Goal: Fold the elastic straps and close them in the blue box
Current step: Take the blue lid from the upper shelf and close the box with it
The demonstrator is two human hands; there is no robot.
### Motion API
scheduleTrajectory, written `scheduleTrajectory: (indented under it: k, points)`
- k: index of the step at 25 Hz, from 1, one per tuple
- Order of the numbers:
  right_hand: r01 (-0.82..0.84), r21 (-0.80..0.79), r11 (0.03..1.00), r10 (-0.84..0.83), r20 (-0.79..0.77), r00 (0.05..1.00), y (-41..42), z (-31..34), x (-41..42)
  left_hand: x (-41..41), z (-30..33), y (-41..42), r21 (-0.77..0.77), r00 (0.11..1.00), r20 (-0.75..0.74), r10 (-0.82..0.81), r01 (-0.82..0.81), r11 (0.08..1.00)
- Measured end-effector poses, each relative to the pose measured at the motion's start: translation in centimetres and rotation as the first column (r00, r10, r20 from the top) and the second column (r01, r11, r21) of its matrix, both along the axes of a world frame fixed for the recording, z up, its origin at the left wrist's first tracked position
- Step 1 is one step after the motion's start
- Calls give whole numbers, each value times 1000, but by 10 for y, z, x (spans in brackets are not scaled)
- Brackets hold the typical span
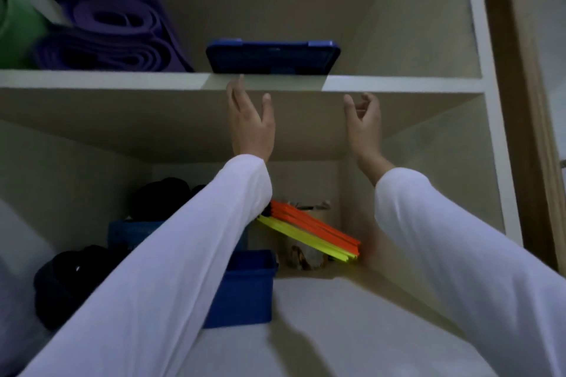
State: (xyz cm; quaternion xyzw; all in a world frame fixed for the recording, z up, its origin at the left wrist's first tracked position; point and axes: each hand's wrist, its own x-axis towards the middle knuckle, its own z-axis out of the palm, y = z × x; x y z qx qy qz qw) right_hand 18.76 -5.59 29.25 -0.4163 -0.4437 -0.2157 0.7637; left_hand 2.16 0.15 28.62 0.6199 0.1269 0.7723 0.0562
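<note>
**On the upper shelf edge: both hands rise toward the blue lid**

At far left on the upper shelf [107, 78] lie rolled purple mats [107, 30] beside a green one [15, 24]. At the shelf's front edge sits a flat blue lid [272, 56], likely the cover for the blue box [245, 288], which stands open on the lower shelf partly behind the left sleeve. Dark bundles [70, 278] left of the box may be the elastic straps; too dim to tell.

The left hand [251, 122] reaches up, fingers straight and spread, holding nothing, just under the lid's left end. The right hand [364, 122] is raised below its right end, fingers loosely curled, empty.

The lid looks like rigid, light plastic, probably smooth; gripping its two short ends should keep it level. Orange and yellow strips [309, 231] lean lower right.
</note>
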Motion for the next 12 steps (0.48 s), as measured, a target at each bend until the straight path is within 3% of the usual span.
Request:
scheduleTrajectory:
  k: [8,12]
  points:
    - [1,-27,1000,3,149,989,-19,30,-15,-23,49,1,-122,955,242,-168,202,972]
    - [-48,-88,995,64,190,980,-15,36,-21,-31,53,8,-187,925,347,-155,230,955]
